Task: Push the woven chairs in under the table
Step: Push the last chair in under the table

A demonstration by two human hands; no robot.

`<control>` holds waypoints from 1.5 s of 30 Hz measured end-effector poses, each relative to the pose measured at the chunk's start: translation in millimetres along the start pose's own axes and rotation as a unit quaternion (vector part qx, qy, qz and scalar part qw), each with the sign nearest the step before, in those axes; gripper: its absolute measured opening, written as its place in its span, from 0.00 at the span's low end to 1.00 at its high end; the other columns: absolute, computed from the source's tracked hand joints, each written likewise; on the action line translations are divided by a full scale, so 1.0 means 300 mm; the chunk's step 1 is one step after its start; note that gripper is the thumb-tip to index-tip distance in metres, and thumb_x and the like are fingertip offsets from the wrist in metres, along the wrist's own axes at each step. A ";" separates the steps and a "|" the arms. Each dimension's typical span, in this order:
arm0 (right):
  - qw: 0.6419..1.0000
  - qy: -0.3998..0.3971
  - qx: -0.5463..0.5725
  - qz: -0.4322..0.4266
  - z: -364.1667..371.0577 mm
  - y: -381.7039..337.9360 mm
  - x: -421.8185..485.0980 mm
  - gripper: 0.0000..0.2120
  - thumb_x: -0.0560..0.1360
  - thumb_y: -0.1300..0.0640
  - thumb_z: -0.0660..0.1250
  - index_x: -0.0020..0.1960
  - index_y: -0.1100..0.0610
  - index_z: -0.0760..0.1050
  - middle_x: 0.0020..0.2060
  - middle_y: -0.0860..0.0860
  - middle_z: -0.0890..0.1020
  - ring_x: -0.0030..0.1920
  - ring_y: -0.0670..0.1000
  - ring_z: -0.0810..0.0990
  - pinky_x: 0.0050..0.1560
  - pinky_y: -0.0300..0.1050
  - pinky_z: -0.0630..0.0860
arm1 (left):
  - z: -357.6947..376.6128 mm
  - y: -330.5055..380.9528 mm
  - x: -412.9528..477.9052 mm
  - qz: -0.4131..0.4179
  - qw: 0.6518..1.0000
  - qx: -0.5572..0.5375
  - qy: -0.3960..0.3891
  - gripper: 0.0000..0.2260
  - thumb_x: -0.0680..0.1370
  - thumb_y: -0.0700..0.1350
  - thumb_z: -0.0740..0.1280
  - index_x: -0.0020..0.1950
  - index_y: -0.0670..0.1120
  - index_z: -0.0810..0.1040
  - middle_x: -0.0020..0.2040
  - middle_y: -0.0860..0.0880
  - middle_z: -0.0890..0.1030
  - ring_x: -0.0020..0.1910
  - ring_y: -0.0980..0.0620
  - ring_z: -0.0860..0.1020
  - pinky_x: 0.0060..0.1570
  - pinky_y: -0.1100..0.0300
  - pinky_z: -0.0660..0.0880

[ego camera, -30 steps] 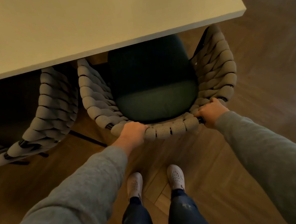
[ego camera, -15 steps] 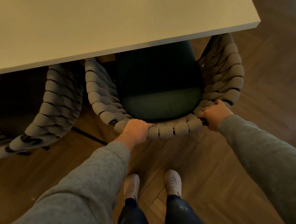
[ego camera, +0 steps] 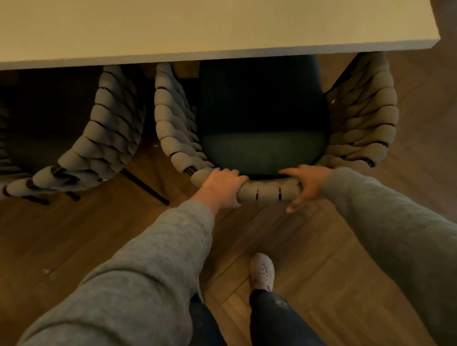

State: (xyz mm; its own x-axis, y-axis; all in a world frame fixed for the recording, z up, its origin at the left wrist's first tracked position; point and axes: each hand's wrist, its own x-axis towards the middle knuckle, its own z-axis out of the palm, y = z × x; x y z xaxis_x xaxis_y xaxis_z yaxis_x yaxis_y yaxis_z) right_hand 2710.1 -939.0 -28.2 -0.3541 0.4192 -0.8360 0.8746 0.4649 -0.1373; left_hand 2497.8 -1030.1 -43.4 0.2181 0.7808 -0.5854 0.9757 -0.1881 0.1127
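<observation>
pale rectangular tabletop [ego camera: 191, 16]: hides both chairs' fronts | grey woven rope chair with dark green seat cushion [ego camera: 264, 146]: part-way under, back rail out | second grey woven chair [ego camera: 105, 140]: left, frame-cut | left hand [ego camera: 220, 187]: grasps rail | right hand [ego camera: 307, 183]: grasps rail

Top: grey sweatshirt, soft fleecy knit. The left sleeve [ego camera: 147, 266] and right sleeve [ego camera: 396, 225] are the same fabric, plain, with cuffs ending at the wrists. The left hand [ego camera: 222, 187] and right hand [ego camera: 308, 182] are bare. The trousers [ego camera: 281, 333] are dark navy denim with a pale fleck on the right leg. One shoe [ego camera: 262, 272] visible: pale, low-cut, perforated toe.
</observation>
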 end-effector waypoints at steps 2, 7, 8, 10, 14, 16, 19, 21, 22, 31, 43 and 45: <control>0.998 0.034 0.030 -0.052 -0.011 -0.117 0.009 0.54 0.64 0.32 0.73 0.78 0.41 0.45 0.77 0.53 0.56 0.75 0.58 0.60 0.73 0.55 0.62 | 0.011 -0.023 -0.027 0.026 0.999 -0.016 0.021 0.35 0.74 0.59 0.69 0.76 0.51 0.60 0.73 0.45 0.65 0.74 0.44 0.61 0.74 0.43 0.51; 0.976 0.157 0.021 -0.150 -0.048 -0.439 0.043 0.48 0.71 0.39 0.72 0.80 0.47 0.46 0.76 0.56 0.57 0.72 0.60 0.64 0.71 0.54 0.65 | 0.080 -0.224 -0.231 -0.006 0.986 -0.074 0.151 0.40 0.74 0.62 0.68 0.79 0.49 0.54 0.78 0.42 0.53 0.78 0.43 0.49 0.75 0.49 0.44; 0.973 0.172 0.015 -0.155 -0.057 -0.492 0.054 0.48 0.70 0.40 0.72 0.80 0.47 0.46 0.76 0.56 0.58 0.72 0.60 0.64 0.71 0.55 0.65 | 0.100 -0.280 -0.282 -0.029 0.983 -0.077 0.165 0.40 0.74 0.61 0.69 0.79 0.50 0.53 0.79 0.42 0.52 0.78 0.43 0.49 0.75 0.49 0.44; 0.967 0.196 -0.002 -0.161 -0.077 -0.621 0.080 0.48 0.70 0.41 0.73 0.79 0.46 0.47 0.76 0.55 0.58 0.72 0.60 0.65 0.71 0.56 0.65 | 0.146 -0.425 -0.405 -0.089 0.979 -0.084 0.165 0.40 0.74 0.58 0.69 0.79 0.51 0.52 0.79 0.43 0.50 0.78 0.44 0.47 0.75 0.49 0.44; 0.959 0.230 -0.043 -0.162 -0.118 -0.882 0.134 0.47 0.72 0.43 0.72 0.79 0.45 0.45 0.77 0.54 0.55 0.74 0.61 0.59 0.73 0.59 0.60 | 0.229 -0.729 -0.625 -0.167 0.971 -0.102 0.139 0.40 0.74 0.56 0.70 0.79 0.50 0.52 0.79 0.41 0.49 0.78 0.43 0.46 0.75 0.46 0.44; 0.953 0.245 -0.071 -0.161 -0.136 -1.034 0.163 0.45 0.73 0.43 0.71 0.79 0.45 0.45 0.78 0.54 0.52 0.77 0.59 0.53 0.76 0.59 0.54 | 0.262 -0.873 -0.716 -0.194 0.966 -0.101 0.139 0.40 0.74 0.56 0.71 0.79 0.50 0.52 0.79 0.41 0.49 0.78 0.42 0.46 0.75 0.46 0.44; 0.945 0.273 -0.086 -0.160 -0.153 -1.257 0.204 0.44 0.73 0.44 0.71 0.79 0.46 0.46 0.78 0.54 0.51 0.78 0.57 0.50 0.77 0.58 0.49 | 0.289 -1.059 -0.824 -0.205 0.966 -0.088 0.128 0.41 0.74 0.55 0.71 0.79 0.50 0.51 0.79 0.42 0.48 0.78 0.43 0.45 0.75 0.45 0.43; 0.939 0.285 -0.092 -0.167 -0.144 -1.403 0.238 0.45 0.73 0.43 0.71 0.79 0.46 0.46 0.78 0.54 0.52 0.78 0.57 0.51 0.77 0.57 0.47 | 0.306 -1.187 -0.892 -0.210 0.967 -0.084 0.116 0.41 0.74 0.56 0.71 0.79 0.50 0.51 0.79 0.43 0.48 0.78 0.43 0.44 0.75 0.45 0.43; 0.938 0.286 -0.097 -0.173 -0.136 -1.466 0.253 0.45 0.72 0.43 0.71 0.79 0.47 0.47 0.78 0.55 0.53 0.78 0.57 0.51 0.77 0.57 0.47 | 0.315 -1.247 -0.918 -0.217 0.966 -0.086 0.107 0.42 0.73 0.57 0.71 0.79 0.50 0.50 0.79 0.43 0.48 0.78 0.43 0.44 0.75 0.44 0.43; 0.943 0.221 -0.177 -0.173 -0.155 -1.805 0.388 0.48 0.72 0.37 0.69 0.79 0.51 0.45 0.78 0.56 0.55 0.78 0.57 0.51 0.77 0.59 0.46 | 0.431 -1.636 -1.046 -0.310 0.950 -0.027 -0.023 0.43 0.71 0.61 0.72 0.78 0.50 0.53 0.76 0.45 0.60 0.76 0.41 0.55 0.72 0.39 0.53; 0.970 0.093 -0.205 -0.089 -0.144 -2.200 0.469 0.25 0.76 0.52 0.66 0.72 0.52 0.64 0.65 0.55 0.73 0.65 0.58 0.72 0.70 0.60 0.64 | 0.429 -2.065 -1.066 -0.177 0.976 0.081 -0.093 0.23 0.81 0.42 0.61 0.76 0.51 0.62 0.75 0.46 0.64 0.77 0.45 0.54 0.74 0.39 0.46; 0.983 0.117 -0.130 -0.058 -0.116 -2.246 0.492 0.18 0.77 0.54 0.64 0.66 0.51 0.68 0.62 0.54 0.75 0.61 0.57 0.75 0.65 0.56 0.70 | 0.436 -2.120 -1.071 -0.117 0.985 0.102 -0.076 0.20 0.81 0.42 0.61 0.73 0.52 0.66 0.73 0.47 0.68 0.76 0.46 0.59 0.74 0.40 0.47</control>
State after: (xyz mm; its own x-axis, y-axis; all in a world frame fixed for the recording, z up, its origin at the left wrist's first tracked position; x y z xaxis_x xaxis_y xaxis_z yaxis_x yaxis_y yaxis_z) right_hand 2057.0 -1163.3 -40.8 -0.5391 0.5048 -0.6742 0.7202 0.6913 -0.0583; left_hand 1804.4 -1239.2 -32.1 -0.0337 0.7211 -0.6920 0.9709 -0.1406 -0.1938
